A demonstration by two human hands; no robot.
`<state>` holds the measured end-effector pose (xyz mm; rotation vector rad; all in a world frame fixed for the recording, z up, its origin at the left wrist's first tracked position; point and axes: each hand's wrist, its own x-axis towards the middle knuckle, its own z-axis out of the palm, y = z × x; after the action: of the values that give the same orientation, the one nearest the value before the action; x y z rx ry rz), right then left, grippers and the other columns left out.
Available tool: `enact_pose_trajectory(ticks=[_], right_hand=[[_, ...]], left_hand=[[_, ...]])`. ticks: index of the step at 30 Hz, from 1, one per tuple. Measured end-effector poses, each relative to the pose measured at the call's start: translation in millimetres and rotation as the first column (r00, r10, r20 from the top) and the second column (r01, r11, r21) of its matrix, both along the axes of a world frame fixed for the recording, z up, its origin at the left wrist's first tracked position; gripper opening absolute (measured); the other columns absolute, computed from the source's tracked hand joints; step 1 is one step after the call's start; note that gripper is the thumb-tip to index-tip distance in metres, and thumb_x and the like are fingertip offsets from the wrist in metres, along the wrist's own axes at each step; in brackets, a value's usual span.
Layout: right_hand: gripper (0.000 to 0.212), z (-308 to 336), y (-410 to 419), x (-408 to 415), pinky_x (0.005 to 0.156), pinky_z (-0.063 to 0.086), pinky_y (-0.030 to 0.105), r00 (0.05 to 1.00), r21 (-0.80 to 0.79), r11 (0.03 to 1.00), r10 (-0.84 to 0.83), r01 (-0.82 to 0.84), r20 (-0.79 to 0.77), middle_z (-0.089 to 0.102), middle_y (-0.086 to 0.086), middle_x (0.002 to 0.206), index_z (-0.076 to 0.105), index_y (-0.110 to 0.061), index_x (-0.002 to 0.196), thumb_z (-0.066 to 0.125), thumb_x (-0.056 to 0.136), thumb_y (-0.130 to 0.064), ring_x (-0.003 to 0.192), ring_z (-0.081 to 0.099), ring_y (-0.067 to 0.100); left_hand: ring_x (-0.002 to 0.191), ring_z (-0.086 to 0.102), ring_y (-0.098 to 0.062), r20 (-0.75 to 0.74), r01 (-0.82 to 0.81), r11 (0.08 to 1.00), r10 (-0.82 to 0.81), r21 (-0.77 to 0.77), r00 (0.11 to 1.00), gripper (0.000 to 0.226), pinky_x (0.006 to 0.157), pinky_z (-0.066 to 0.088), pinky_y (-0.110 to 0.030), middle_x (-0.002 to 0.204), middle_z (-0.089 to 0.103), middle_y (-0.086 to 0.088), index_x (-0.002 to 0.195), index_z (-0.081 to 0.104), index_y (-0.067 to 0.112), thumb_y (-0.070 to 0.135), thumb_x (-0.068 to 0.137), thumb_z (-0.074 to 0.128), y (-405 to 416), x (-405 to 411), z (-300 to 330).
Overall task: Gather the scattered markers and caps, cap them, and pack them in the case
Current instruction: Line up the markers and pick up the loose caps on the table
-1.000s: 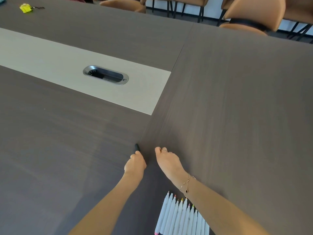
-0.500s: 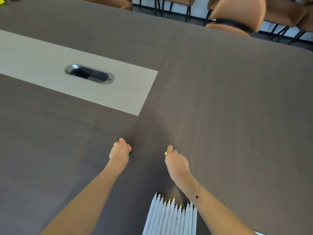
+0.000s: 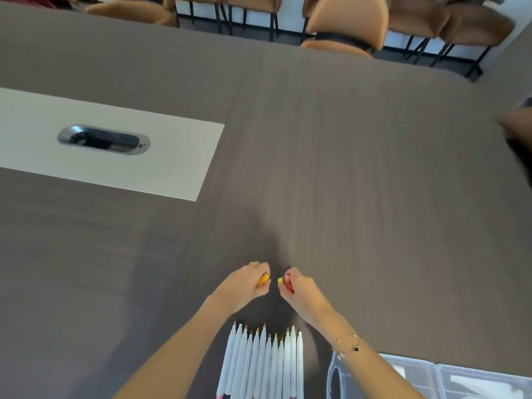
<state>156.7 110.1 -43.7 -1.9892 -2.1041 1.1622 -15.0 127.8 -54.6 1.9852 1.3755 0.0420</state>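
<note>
My left hand (image 3: 247, 285) clutched an orange cap (image 3: 264, 279), my right hand (image 3: 299, 287) red and yellow caps (image 3: 285, 280), at lower centre; light, slick, best pinched sideways.

markers (image 3: 260, 364) left of case (image 3: 431, 378), on table (image 3: 345, 168)
</note>
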Motion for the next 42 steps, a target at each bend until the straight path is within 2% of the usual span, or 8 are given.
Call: enact_pose_trajectory(ticks=[9,16,23,29,32,34,39,42], right_hand=[[0.018,-23,-18,10,0.065,0.041,0.006,0.998,0.250,0.967,0.055,-0.053,-0.001,0.047,-0.007,0.097,0.051,-0.021,0.099,0.048,0.096,-0.038,0.071,0.052,0.008],[0.023,-35,-28,7,0.081,0.034,-0.002,0.990,0.262,0.965,0.029,0.009,-0.141,0.049,-0.002,0.118,0.055,-0.018,0.113,0.057,0.093,-0.028,0.097,0.044,0.002],[0.033,-41,-45,8,0.100,0.026,0.001,0.962,0.185,0.972,-0.094,0.144,-0.256,0.028,-0.010,0.150,0.053,-0.022,0.124,0.057,0.093,-0.029,0.131,0.039,0.007],[0.043,-26,-42,7,0.101,0.042,0.013,0.938,0.122,0.976,-0.132,0.179,-0.319,0.020,-0.015,0.154,0.050,-0.028,0.130,0.062,0.089,-0.033,0.117,0.053,0.004],[0.043,-12,-39,12,0.087,0.045,0.003,0.896,0.076,0.962,-0.215,0.264,-0.389,0.027,-0.014,0.152,0.052,-0.026,0.127,0.066,0.086,-0.029,0.111,0.056,0.005],[0.041,-5,-40,16,0.079,0.036,-0.006,0.898,0.071,0.955,-0.243,0.287,-0.367,0.033,-0.014,0.148,0.053,-0.025,0.126,0.066,0.087,-0.030,0.121,0.049,0.006],[0.035,10,-46,19,0.080,0.028,-0.006,0.907,0.068,0.951,-0.266,0.303,-0.326,0.043,-0.009,0.144,0.057,-0.024,0.122,0.063,0.089,-0.030,0.126,0.045,0.009],[0.030,20,-52,21,0.081,0.029,-0.006,0.908,0.093,0.944,-0.273,0.317,-0.316,0.048,-0.006,0.139,0.058,-0.020,0.120,0.062,0.090,-0.025,0.125,0.047,0.011]], left_hand=[[0.101,0.047,-0.002,0.118,-0.041,0.988,0.024,0.148,0.993,0.021,0.087,0.035,-0.003,0.113,0.044,0.012,0.113,0.057,0.020,0.028,0.094,0.056,-19,3,-31],[0.114,0.039,0.005,0.171,-0.092,0.992,0.077,0.086,0.982,0.044,0.096,0.029,-0.001,0.129,0.045,0.012,0.136,0.045,0.029,0.028,0.094,0.055,-27,-6,-33],[0.112,0.042,0.012,0.332,-0.353,0.932,0.361,-0.087,0.871,0.059,0.089,0.030,0.005,0.129,0.046,0.022,0.140,0.037,0.037,0.022,0.089,0.064,-42,2,-35],[0.119,0.042,0.004,0.375,-0.357,0.928,0.371,-0.107,0.850,0.054,0.094,0.036,-0.004,0.132,0.042,0.022,0.137,0.046,0.031,0.024,0.087,0.066,-40,0,-28],[0.076,0.060,-0.007,0.409,-0.393,0.908,0.418,-0.148,0.811,0.037,0.066,0.050,-0.008,0.121,0.059,0.012,0.125,0.057,0.029,0.020,0.090,0.063,-36,-4,-17],[0.064,0.061,-0.016,0.403,-0.378,0.915,0.401,-0.139,0.822,0.024,0.066,0.051,-0.014,0.094,0.070,0.000,0.111,0.062,0.032,0.018,0.092,0.060,-36,-7,-8],[0.119,0.052,-0.011,0.273,-0.344,0.939,0.339,-0.031,0.900,0.024,0.105,0.042,-0.026,0.130,0.056,0.006,0.116,0.064,0.024,0.019,0.096,0.052,-33,-10,14],[0.123,0.048,-0.009,0.271,-0.379,0.926,0.367,-0.009,0.890,0.025,0.107,0.038,-0.024,0.134,0.052,0.007,0.118,0.063,0.020,0.018,0.096,0.052,-33,-1,30]])
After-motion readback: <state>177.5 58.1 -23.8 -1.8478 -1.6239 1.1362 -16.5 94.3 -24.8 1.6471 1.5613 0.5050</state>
